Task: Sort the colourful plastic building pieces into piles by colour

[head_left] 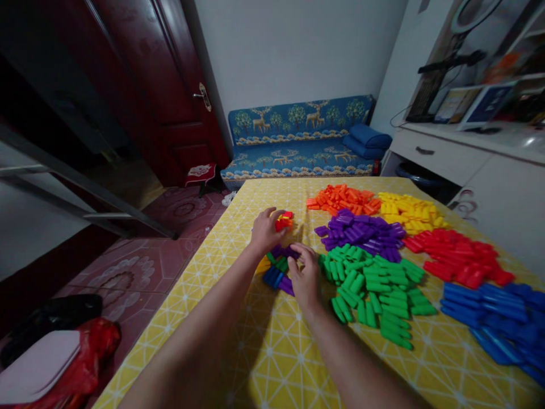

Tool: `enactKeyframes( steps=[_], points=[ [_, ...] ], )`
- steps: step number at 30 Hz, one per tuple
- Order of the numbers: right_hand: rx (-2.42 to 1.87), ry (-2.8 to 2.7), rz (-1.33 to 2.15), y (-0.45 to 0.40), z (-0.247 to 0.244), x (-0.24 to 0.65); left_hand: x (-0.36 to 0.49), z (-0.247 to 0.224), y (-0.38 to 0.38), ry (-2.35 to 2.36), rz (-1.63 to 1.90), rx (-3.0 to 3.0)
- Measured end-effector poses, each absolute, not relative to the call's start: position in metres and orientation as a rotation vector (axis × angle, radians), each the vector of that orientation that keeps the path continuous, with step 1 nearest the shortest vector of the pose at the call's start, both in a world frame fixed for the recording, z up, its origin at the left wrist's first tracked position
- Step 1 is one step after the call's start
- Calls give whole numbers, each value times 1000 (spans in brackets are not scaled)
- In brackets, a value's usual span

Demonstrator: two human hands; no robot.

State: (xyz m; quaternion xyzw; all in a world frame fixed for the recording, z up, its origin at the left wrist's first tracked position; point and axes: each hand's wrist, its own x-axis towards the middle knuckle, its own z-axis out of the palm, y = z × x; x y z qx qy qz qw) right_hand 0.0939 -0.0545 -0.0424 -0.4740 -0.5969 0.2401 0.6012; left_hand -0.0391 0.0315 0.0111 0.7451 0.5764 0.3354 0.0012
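Note:
My left hand (264, 230) is over the table with its fingers apart and curved, beside a small cluster of red and orange plastic pieces (284, 221). Whether its fingertips touch them I cannot tell. Closer to me, my right hand (305, 271) has thumb and fingers apart, next to a group of dark blue pieces (272, 277), with green, purple and yellow ones around them. Part of this group is hidden by my left wrist and right fingers. Just right of my right hand spreads a heap of green tube-like pieces (374, 284).
Further heaps lie on the yellow patterned tablecloth (272, 363): purple (364, 233), orange (343, 199), yellow (411, 211), red (462, 255) and blue (502, 318). Beyond the table stands a blue sofa (298, 150). A white cabinet (502, 187) borders the right side.

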Motion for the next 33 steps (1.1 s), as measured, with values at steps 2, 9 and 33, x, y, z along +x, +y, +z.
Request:
enactKeyframes(
  steps=[2,9,33],
  points=[
    [-1099,-1367,582,-55,-43,94,-34,10,51,1896,781,2401],
    [-1098,-1381,604,-56,-40,95,-32,-1,94,1747,456,2402],
    [-1055,-1328,618,-57,-40,96,-36,-3,-49,1869,664,2496]
  ],
)
